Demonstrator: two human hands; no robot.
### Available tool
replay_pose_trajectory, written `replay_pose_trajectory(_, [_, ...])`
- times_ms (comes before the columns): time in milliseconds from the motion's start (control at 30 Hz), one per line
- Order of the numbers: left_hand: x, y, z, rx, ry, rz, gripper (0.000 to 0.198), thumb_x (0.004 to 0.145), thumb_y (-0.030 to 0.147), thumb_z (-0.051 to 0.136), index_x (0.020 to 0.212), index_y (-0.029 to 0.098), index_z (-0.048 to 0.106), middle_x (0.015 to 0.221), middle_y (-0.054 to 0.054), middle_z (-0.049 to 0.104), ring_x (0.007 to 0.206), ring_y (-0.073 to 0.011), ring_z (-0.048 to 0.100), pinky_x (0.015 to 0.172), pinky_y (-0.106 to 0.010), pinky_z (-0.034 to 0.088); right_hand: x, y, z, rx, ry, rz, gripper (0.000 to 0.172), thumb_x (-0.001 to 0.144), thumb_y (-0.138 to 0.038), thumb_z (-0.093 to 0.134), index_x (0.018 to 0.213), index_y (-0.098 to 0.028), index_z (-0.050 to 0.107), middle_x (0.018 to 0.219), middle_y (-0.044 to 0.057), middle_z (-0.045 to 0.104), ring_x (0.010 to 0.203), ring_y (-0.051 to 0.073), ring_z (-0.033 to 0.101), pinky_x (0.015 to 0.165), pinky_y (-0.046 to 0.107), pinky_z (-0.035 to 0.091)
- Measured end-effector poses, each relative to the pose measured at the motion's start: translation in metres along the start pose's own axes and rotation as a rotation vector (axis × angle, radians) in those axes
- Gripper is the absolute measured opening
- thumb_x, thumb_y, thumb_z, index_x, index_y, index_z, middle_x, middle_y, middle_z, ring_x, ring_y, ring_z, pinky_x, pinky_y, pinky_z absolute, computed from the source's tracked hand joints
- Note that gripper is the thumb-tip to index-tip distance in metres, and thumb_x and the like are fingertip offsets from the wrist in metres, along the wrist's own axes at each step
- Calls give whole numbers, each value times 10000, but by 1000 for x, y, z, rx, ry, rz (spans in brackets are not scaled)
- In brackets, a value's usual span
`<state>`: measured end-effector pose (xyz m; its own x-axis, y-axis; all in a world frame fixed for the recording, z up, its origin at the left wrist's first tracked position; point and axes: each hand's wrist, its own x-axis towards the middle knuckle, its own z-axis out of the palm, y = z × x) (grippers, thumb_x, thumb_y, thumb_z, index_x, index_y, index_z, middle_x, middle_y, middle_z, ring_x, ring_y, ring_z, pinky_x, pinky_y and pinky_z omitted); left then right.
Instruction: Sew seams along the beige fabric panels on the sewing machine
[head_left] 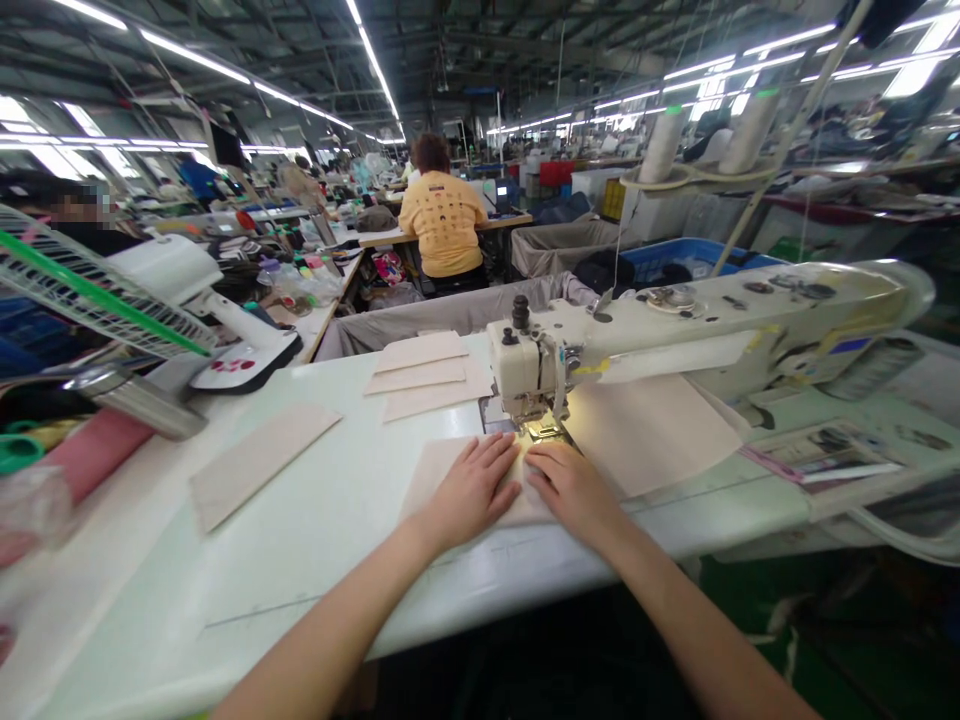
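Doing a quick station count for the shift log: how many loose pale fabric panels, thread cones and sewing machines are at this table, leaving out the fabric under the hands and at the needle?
Pale fabric panels: 4
Thread cones: 2
Sewing machine: 1
Total: 7

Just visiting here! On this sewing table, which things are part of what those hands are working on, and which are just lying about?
In use: left hand, right hand, beige fabric piece, sewing machine.

Lying about: stacked fabric panels, loose fabric panel, desk fan, steel flask.
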<state>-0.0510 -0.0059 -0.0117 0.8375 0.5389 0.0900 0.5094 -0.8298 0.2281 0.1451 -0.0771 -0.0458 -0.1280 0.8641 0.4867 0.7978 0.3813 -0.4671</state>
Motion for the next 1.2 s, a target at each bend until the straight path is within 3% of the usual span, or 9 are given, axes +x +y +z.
replay_pose_trajectory(600, [2, -7, 5, 54, 19, 23, 527, 1023, 393, 471, 1489, 149, 433, 1573, -152, 394, 1465, -300, 355, 1193, -533, 306, 4, 2, -3, -7, 8, -6, 258, 967, -155, 501, 1136, -190, 693, 1152, 121, 698, 1095, 253, 638, 972, 462, 543])
replay_pose_trajectory(700, [-8, 2, 2, 44, 22, 80, 447, 1036, 322, 442, 1459, 182, 478, 1560, -140, 421, 1458, -310, 366, 1174, -559, 328, -11, -6, -12, 18, 2, -25, 236, 987, -191, 501, 1102, -190, 707, 1134, 116, 708, 1068, 245, 656, 955, 443, 557])
replay_pose_trajectory(833, [-32, 26, -3, -42, -37, 264, 432, 1041, 235, 423, 1471, 232, 467, 1501, -88, 511, 1418, -255, 436, 1189, -489, 347, -43, -22, -29, 13, -8, -77, 259, 1017, -220, 468, 1110, -163, 704, 1138, 120, 721, 1067, 238, 664, 955, 411, 562])
replay_pose_trajectory(933, [-43, 34, -5, -52, -31, 276, 454, 1040, 250, 441, 1492, 211, 441, 1496, -97, 517, 1410, -258, 447, 1192, -479, 351, -56, -27, -36, -35, -12, -122, 295, 1025, -223, 448, 1194, -134, 672, 1156, 131, 722, 1089, 250, 658, 968, 425, 555])
replay_pose_trajectory(1200, [-20, 4, -5, -53, -13, 240, 421, 1041, 260, 434, 1458, 242, 490, 1478, -82, 537, 1382, -249, 477, 1183, -478, 361, -24, -11, -26, -58, -51, -99, 260, 1029, -239, 454, 1110, -184, 695, 1089, 96, 732, 1031, 243, 652, 954, 442, 536])
